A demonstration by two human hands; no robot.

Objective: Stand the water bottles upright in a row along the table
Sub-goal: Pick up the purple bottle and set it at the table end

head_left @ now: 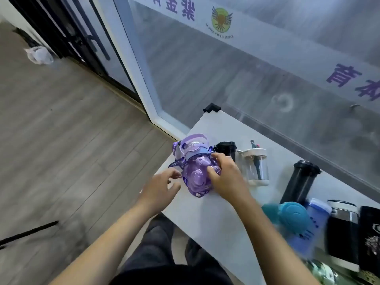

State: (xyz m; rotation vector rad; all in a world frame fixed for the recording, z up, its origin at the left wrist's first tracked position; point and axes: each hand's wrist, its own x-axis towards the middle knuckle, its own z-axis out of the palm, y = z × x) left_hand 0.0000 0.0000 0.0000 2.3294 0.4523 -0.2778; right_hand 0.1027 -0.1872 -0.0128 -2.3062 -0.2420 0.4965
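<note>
Right hand (224,177) grips the upright purple bottle (197,171), lid up; left hand (162,186) open beside.

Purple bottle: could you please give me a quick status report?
Right hand gripping purple bottle, upright near table corner. Left hand open beside its strap. Black cup close behind.

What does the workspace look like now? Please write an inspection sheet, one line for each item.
Surface: white table, black corner guard at the far end.
Job's things: purple bottle upright near the table's edge; clear bottle and black bottle upright; others at right blurred.
Clutter: nothing seen.
Grippers: right hand grips the purple bottle; left hand open beside its strap.
Cables: nothing seen.
Surroundings: wood floor, frosted glass wall, plastic bag.
</note>
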